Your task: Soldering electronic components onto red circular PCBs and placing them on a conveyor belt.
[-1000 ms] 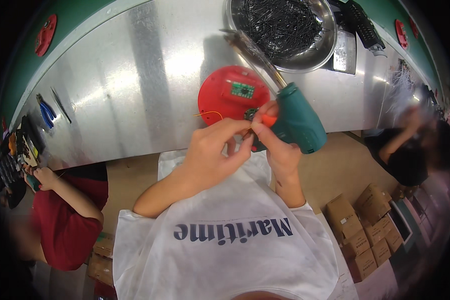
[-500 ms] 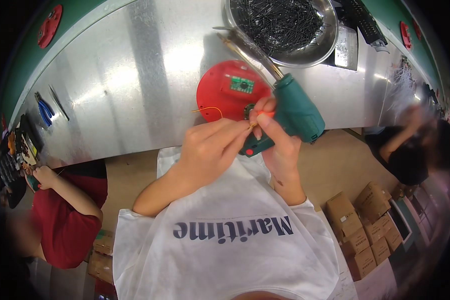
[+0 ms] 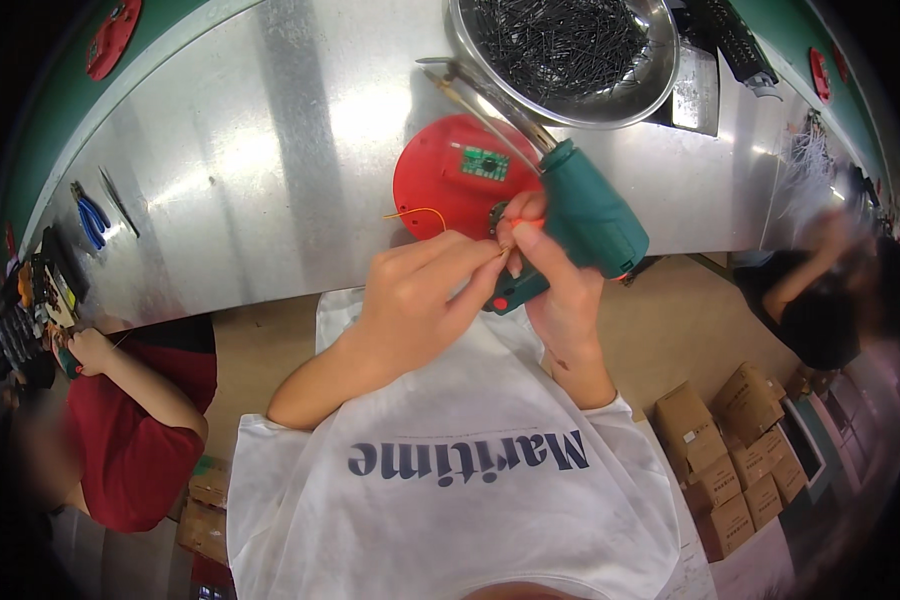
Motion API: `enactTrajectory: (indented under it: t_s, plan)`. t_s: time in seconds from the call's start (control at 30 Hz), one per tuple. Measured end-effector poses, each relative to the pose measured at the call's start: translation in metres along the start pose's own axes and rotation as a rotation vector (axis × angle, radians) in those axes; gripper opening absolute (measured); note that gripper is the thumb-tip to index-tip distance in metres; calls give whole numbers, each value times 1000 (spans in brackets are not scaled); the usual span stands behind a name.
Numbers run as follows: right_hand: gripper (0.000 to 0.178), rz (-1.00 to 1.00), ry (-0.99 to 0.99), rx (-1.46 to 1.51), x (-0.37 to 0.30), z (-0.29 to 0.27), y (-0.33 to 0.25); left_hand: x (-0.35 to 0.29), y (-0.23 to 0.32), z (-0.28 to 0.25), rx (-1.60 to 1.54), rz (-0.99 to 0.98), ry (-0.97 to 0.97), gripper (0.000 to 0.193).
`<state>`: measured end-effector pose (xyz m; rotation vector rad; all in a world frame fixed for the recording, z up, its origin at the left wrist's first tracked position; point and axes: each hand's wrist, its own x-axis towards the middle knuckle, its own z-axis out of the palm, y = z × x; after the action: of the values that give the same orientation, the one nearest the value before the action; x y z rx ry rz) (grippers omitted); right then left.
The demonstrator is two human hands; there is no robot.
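Observation:
A green soldering gun is gripped in my right hand, its handle lying across the palm and its metal tip pointing to the upper left. My left hand is closed in a pinch on a thin yellow wire, its fingertips close against my right thumb. One end of the wire sticks out past the left knuckles. Just beyond both hands lies a round red plate with a small green circuit board on it. The soldering gun's tip reaches over the plate's far edge. The pinched wire end is mostly hidden.
A steel bowl of black wire pieces stands at the back. On the metal table, blue-handled pliers and tweezers lie to the left. Co-workers sit on both sides. Cardboard boxes are stacked behind at right.
The soldering gun has tilted slightly, its tip shifting a little left. My left hand still pinches the wire in nearly the same place.

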<state>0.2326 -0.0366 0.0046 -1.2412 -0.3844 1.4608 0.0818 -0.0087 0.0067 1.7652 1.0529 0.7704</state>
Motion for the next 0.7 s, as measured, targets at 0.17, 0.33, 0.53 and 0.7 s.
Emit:
enactTrajectory:
  t_s: [0.17,0.33,0.53,0.7]
  plan:
    - [25,-57,-26,-70,-2,-2,2,1,0,-1,30,-4,-18,11]
    - [27,-77,6,-86,-2,-1,1,-2,2,2,-53,-56,39,13]
    - [27,-15,-14,-14,-2,-1,1,-3,-1,3,-56,-10,64,14]
    - [28,74,-15,148,-2,-3,-1,-1,-6,1,-39,49,64,16]
